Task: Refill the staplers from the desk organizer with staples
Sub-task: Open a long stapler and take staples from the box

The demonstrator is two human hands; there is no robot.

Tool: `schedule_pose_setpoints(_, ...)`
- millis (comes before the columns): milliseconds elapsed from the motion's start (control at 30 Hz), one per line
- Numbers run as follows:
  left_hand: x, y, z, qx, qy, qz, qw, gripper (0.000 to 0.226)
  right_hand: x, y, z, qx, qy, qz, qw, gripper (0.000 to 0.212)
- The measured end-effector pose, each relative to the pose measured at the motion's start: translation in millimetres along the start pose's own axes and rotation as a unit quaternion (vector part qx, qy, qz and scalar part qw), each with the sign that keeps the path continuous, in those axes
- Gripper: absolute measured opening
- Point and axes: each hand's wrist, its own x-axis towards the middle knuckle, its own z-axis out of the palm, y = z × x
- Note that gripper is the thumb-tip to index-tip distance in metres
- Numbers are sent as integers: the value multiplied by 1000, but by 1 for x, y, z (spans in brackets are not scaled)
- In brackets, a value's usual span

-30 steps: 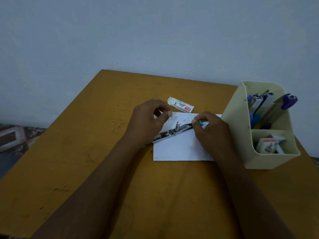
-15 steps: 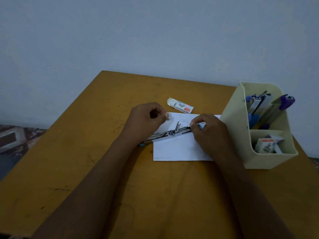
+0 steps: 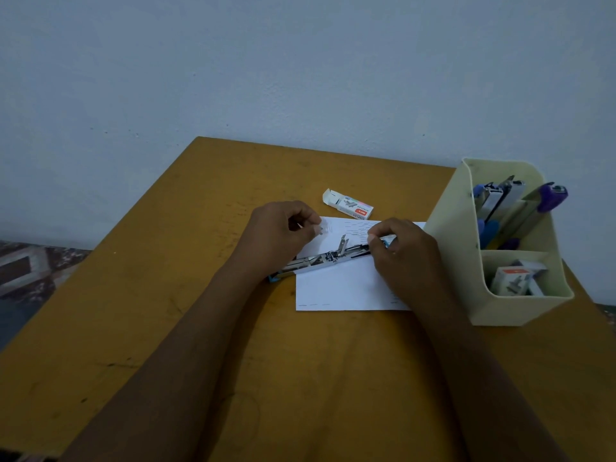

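Desk [image 3: 200, 328] bears silver stapler [image 3: 320, 260], opened flat.

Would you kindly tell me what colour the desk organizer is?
The desk organizer is pale cream; the head view shows it.

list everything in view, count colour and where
table: 1, ochre, fills the foreground
paper sheet: 1, white, table centre
open stapler: 1, metal with blue ends, across the paper's left edge
staple box: 1, white and red, on the table behind the paper
desk organizer: 1, cream, table's right side
stored staplers: at least 3, blue and purple, organizer's rear compartment
boxed staples: at least 2, white and red, organizer's front compartment
staple strip: 1, pale, above the paper's top-left corner
left hand: 1, pinching the staple strip
right hand: 1, holding the stapler's right end
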Motion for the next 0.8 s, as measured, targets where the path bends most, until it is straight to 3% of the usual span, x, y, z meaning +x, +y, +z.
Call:
schedule_pose_setpoints(367, 0, 7, -4, -130, 3, 1, 992, 9, 2, -8, -6, 26, 35, -52, 998, 11)
schedule_pose_setpoints(700, 2, 18, -14, -148, -3, -5, 989, 5, 9, -21, -17, 27, 36, -78, 996, 12)
schedule_pose_setpoints(800, 4, 29, -20, -160, -1, 4, 987, 16, 11, -33, -29, 39, 34, -74, 996, 13)
